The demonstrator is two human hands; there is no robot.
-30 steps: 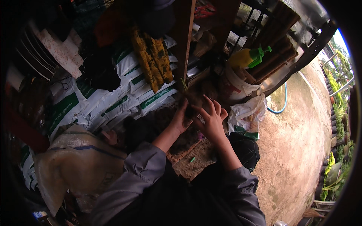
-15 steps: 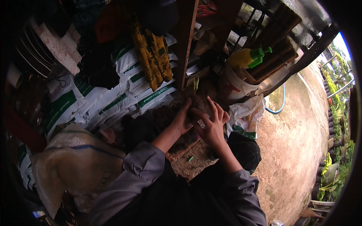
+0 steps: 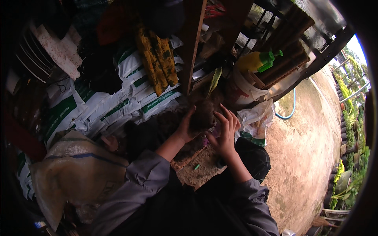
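Observation:
A dark brown, rounded ball [image 3: 203,112], like a plant's root ball, sits between my hands, in deep shadow. Upright above it stands a long yellow-edged green leaf [image 3: 214,82], which seems to grow from the ball. My left hand [image 3: 186,126] is closed round the ball's left and lower side. At the right side, my right hand [image 3: 225,133] has its fingers bent but apart, the thumb toward the ball's lower edge. Whether its fingertips touch the ball I cannot tell. A small pale patch shows between the hands.
Stacked white-and-green sacks [image 3: 130,84] fill the left, near a tan woven sack [image 3: 78,161]. At the right back, a white bucket [image 3: 246,88] holds a yellow spray bottle [image 3: 249,62]. A crumpled white bag [image 3: 258,120] and blue hose [image 3: 290,112] lie on the concrete [image 3: 303,157].
The ball has turned or tilted between my hands, and more of it and its leaf now shows. My right fingers have drawn in from a wider spread.

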